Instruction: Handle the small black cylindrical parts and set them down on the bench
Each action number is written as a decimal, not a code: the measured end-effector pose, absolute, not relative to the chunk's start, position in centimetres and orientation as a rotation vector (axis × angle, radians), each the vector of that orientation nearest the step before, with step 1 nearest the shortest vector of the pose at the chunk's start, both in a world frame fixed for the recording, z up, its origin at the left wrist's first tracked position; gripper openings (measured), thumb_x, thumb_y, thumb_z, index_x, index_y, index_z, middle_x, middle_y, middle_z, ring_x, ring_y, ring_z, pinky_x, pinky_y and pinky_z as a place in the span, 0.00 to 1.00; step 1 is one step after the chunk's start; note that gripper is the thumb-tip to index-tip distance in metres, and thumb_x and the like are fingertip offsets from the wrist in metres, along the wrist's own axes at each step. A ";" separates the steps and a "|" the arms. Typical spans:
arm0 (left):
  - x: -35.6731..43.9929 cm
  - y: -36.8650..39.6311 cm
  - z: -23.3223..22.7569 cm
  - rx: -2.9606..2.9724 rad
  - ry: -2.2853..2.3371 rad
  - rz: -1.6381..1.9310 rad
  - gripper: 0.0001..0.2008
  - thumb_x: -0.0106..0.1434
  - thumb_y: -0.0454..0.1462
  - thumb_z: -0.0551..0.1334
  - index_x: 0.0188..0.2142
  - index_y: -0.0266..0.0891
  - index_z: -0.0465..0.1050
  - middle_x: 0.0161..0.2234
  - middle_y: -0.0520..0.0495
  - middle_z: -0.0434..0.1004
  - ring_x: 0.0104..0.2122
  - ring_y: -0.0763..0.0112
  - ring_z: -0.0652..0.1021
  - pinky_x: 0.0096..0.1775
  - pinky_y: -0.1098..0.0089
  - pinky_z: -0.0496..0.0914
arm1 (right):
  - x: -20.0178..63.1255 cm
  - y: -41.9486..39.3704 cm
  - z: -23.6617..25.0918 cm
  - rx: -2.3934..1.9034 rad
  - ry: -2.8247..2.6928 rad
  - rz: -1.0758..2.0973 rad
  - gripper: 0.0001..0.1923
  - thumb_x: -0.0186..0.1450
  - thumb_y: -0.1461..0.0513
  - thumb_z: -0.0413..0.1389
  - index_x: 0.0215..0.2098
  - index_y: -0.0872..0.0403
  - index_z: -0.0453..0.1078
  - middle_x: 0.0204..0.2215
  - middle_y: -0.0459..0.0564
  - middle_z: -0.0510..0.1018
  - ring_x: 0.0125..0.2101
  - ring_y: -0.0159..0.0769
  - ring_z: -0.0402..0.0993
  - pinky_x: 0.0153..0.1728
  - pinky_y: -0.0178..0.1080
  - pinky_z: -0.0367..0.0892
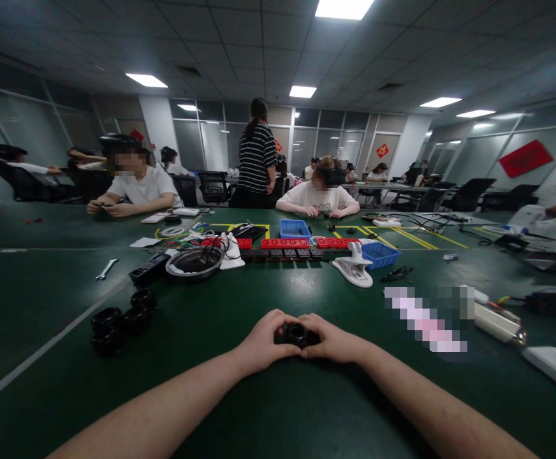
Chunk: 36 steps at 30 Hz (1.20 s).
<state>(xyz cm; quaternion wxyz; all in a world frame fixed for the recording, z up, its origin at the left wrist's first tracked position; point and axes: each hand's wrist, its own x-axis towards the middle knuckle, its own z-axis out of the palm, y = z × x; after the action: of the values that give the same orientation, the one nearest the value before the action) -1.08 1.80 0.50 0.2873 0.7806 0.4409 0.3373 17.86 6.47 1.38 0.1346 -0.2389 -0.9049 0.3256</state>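
A small black part with a round ring-like opening (297,333) is held low over the green table, straight ahead of me. My left hand (264,341) grips it from the left, fingers curled behind and thumb in front. From the right, my right hand (331,339) closes on the same part, and both thumbs nearly meet below the opening. Fingers cover much of its sides, so its exact kind is unclear. To the left stand several glossy black round parts (137,317), some stacked on one another.
Beyond my hands lie a metal bowl (194,274), red power sockets (285,243), a white clip base (354,271) and blue bins (380,254). A wrench (107,269) is at left. A pale cylindrical device (493,322) lies at right. Co-workers sit across the table (287,395).
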 end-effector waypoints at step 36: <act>-0.9 1.7 0.7 1.998 1.208 0.816 0.19 0.48 0.36 0.65 0.41 0.43 0.67 0.31 0.53 0.61 0.26 0.75 0.65 0.27 0.76 0.60 | 17.7 6.7 0.7 -0.715 -2.557 0.891 0.18 0.48 0.60 0.62 0.36 0.56 0.67 0.33 0.46 0.68 0.35 0.35 0.64 0.35 0.34 0.60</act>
<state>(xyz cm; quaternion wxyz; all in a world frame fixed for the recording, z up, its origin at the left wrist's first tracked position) -0.92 1.68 0.72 0.3278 0.7632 0.4615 0.3116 17.67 6.68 0.74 0.1696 -0.2518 -0.8998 0.3134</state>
